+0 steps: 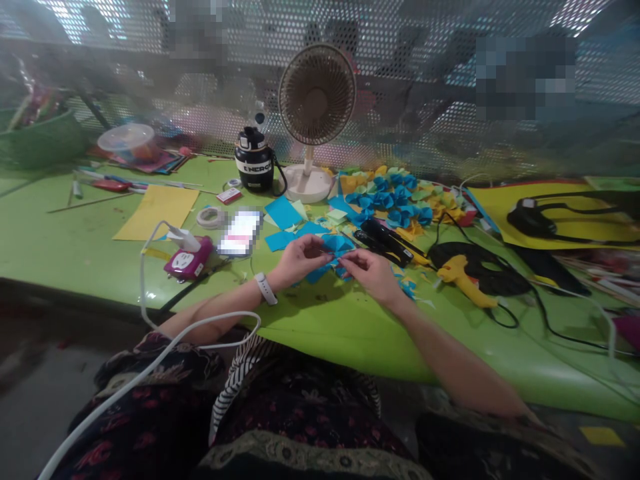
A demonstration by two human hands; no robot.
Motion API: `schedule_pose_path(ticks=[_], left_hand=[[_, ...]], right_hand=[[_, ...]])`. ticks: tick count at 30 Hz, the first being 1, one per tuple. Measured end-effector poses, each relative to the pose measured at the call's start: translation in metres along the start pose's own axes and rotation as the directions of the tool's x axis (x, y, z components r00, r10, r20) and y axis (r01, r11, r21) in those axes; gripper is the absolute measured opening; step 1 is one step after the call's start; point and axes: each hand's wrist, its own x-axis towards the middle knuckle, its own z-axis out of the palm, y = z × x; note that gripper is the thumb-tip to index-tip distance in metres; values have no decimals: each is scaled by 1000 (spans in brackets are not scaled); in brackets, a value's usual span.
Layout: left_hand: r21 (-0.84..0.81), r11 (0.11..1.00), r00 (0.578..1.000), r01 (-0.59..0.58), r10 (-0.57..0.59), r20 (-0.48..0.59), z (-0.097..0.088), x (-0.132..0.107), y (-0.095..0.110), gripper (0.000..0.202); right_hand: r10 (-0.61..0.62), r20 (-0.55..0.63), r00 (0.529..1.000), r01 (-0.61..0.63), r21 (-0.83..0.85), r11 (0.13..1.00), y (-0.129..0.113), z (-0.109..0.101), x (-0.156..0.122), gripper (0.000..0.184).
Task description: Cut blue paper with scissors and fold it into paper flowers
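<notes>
Both of my hands meet over a folded blue paper piece (338, 244) on the green table (90, 253). My left hand (299, 260), with a white watch on its wrist, pinches the paper's left side. On the right side, my right hand (371, 272) grips the same blue paper with curled fingers. More blue paper squares (283, 213) lie just behind the hands.
A pile of blue and yellow paper flowers (395, 195) lies at the back right. A yellow glue gun (461, 276), black cables, a small fan (316, 107), a black jug (254, 163), tape roll (209, 217), a yellow sheet (159, 209) and a pink charger (190, 260) surround the hands.
</notes>
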Motion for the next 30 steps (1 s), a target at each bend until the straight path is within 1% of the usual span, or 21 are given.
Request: schedule_pose_path(ticks=[2,3,4,6,8,10,12,16,19,23,25,27,28,30], left_hand=[[146,986,996,-75,81,-32,0,-1,1,38],[247,962,990,-121,135,-43,0,-1,2,33],[353,920,980,-169,195,-41,-1,-2,3,28],[534,805,953,-258,302,4,-2,-3,6,21],[636,703,931,-318,357,70,-2,-5,9,17],[688,638,921,-346,371,118,-2,-7,11,17],[714,598,913,-364,382,144,-2,-8,11,18],[752,535,899,-386,401,176,-2,-10,10,17],[768,506,894,-392,407,188,-2,-10,10,15],[761,521,899,-386,398,184,-1,-11,11,13],[742,563,911,-363,382,155,0,-11,11,13],[680,664,933,-309,349,83,1,-11,10,13],[621,735,947,-271,319,35,2,-10,9,15],[451,874,973,-180,224,-47,4,-9,5,22]], right_hand=[[-31,-26,999,30,-37,999,-2,0,-2,36],[-53,-46,998,50,-65,997,-4,1,-4,35],[-77,-69,995,70,-99,993,-5,2,-6,33],[-126,-116,985,105,-171,980,-8,4,-9,29],[-170,-153,973,131,-236,963,-10,6,-12,24],[-205,-170,964,150,-290,945,-12,7,-14,20],[-235,-175,956,167,-335,928,-12,7,-14,18],[-308,-181,934,212,-413,886,-10,7,-13,16],[-363,-164,917,254,-460,850,-8,7,-12,16],[-419,-138,897,294,-521,801,-7,7,-12,17],[-444,-130,887,307,-550,776,-7,8,-13,17],[-468,-115,876,329,-568,755,-9,9,-14,18],[-477,-103,873,340,-572,747,-9,9,-15,18],[-480,-82,873,355,-568,742,-10,10,-16,18]])
